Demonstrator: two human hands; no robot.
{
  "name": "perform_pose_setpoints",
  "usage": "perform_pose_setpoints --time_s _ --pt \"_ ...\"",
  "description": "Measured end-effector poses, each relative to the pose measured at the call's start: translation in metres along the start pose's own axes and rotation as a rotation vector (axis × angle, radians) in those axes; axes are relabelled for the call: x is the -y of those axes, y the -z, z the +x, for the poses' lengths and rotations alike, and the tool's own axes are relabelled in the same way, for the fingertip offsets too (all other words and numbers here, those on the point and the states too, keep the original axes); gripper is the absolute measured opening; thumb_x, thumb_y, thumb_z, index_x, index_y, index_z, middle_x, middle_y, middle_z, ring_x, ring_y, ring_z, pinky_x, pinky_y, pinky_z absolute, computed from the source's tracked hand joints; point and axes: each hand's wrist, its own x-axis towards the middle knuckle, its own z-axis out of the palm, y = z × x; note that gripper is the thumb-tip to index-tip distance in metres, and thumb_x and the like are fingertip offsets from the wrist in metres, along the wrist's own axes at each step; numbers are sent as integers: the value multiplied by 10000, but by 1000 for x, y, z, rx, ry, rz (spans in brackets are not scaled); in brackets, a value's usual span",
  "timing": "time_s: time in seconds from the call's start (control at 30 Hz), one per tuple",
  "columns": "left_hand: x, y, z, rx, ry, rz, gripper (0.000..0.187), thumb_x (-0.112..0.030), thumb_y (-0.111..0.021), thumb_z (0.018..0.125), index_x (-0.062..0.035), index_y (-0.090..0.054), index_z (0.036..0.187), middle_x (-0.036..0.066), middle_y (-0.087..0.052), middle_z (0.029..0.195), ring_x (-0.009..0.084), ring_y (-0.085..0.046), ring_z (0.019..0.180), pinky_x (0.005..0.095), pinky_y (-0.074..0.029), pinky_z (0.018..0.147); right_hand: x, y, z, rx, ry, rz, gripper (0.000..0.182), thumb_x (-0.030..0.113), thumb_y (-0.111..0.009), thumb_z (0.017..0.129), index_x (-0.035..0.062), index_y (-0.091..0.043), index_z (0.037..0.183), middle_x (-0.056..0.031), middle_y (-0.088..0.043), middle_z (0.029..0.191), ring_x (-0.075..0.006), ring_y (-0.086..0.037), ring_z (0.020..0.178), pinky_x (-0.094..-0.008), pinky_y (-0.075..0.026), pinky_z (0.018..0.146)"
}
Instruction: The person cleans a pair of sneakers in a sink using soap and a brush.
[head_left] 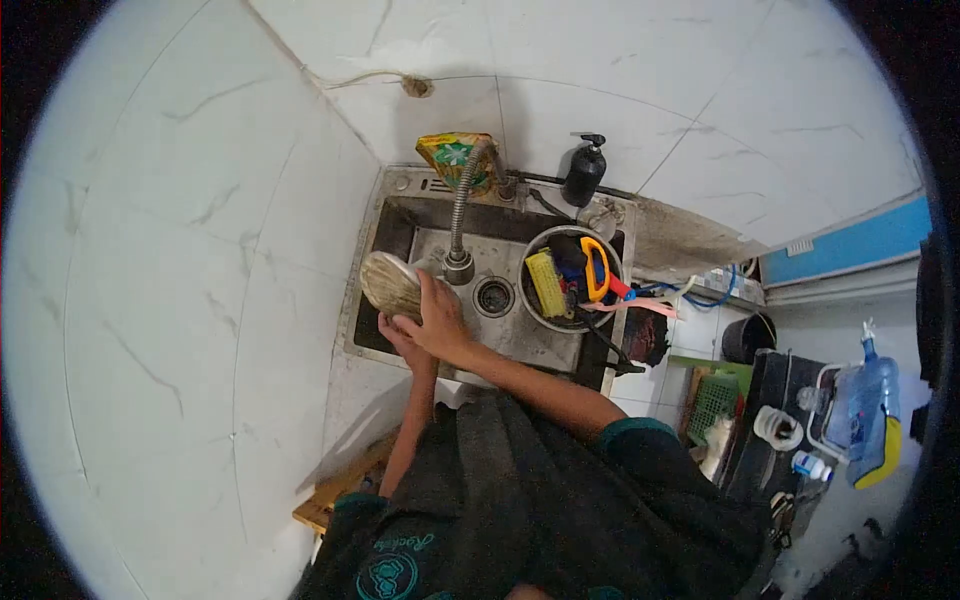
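Observation:
A shoe (390, 288), dirty and brown-streaked with a white rim, is held tilted over the left part of the metal sink (420, 240). My right hand (438, 322) is closed over its near right side, fingers pointing up along it. From below, my left hand (402, 345) grips the near edge, its fingers partly hidden by the shoe and my right hand. The faucet's flexible spout (460, 215) bends down just right of the shoe, its head (457, 265) close to my right fingertips. Right of that is the round drain (493, 296).
In the sink's right side a round basin (530, 310) holds a yellow brush (546, 283), an orange-handled tool (597, 268) and dark items. Behind the sink stand a green-yellow pouch (450, 150) and a black pump bottle (584, 172). A tiled wall (240, 200) rises close on the left.

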Motion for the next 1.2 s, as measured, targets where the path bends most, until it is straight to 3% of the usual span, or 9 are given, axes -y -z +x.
perform_pose_setpoints --time_s 0.2,0.33,0.37,0.47,0.6,0.73,0.8,0.87,1.2 --pt "-40 57 33 289 237 37 834 -108 -814 739 -44 -275 1373 177 -394 1333 290 -475 1209 403 -452 997 -42 -16 6 143 58 71 450 153 -623 876 1 -444 1261 -241 -532 1183 -415 -515 1116 -468 -423 917" --pt "-58 73 79 470 -61 213 947 -132 -849 678 -26 -273 1423 176 -337 1447 347 -459 1257 456 -427 1037 -57 -23 0 282 104 116 462 132 -635 862 5 -456 1268 -237 -524 1230 -410 -504 1162 -467 -414 970" --pt "-68 66 88 474 -248 212 864 -128 -853 657 -34 -394 1383 162 -385 1452 336 -475 1268 447 -422 1038 -63 -27 -2 337 85 141 468 130 -639 857 7 -459 1271 -236 -522 1244 -408 -500 1175 -466 -410 986" --pt "-32 67 102 802 -235 414 673 -103 -830 681 -62 -530 1283 167 -515 1346 321 -525 1230 414 -438 1013 -84 -42 -11 296 42 53 480 117 -636 855 20 -459 1291 -223 -522 1267 -395 -497 1199 -455 -404 1015" --pt "-4 58 89 778 -81 357 476 -135 -766 780 -77 -582 1215 167 -588 1261 333 -578 1160 393 -471 965 -81 -22 -24 230 -62 -113 455 154 -640 848 14 -509 1261 -213 -563 1241 -383 -535 1161 -446 -427 991" --pt "-9 51 93 773 -117 476 528 -156 -755 797 -113 -542 1278 177 -544 1312 350 -531 1210 435 -456 983 -27 105 -54 41 -301 -155 278 226 -641 856 42 -679 1060 -143 -698 912 -260 -684 826 -384 -535 781" --pt "-10 49 92 800 -249 590 593 -157 -755 794 -146 -502 1330 179 -497 1364 363 -488 1255 459 -444 998 -24 155 -81 -312 -472 -299 257 232 -678 828 38 -666 996 -147 -685 926 -335 -666 838 -405 -522 749" --pt "-17 50 101 888 -232 590 657 -161 -759 788 -178 -456 1370 176 -441 1412 370 -440 1296 472 -429 1014 -32 192 -101 -384 -363 -902 293 275 -705 809 69 -633 1005 -130 -665 911 -341 -650 807 -429 -516 689" --pt "-32 40 120 1169 -246 608 949 -93 -868 579 -162 -389 1396 142 -327 1502 344 -306 1394 435 -322 1127 -94 178 -123 -303 -565 -943 421 339 -681 830 54 -525 1099 -167 -655 807 -362 -655 709 -477 -515 593"
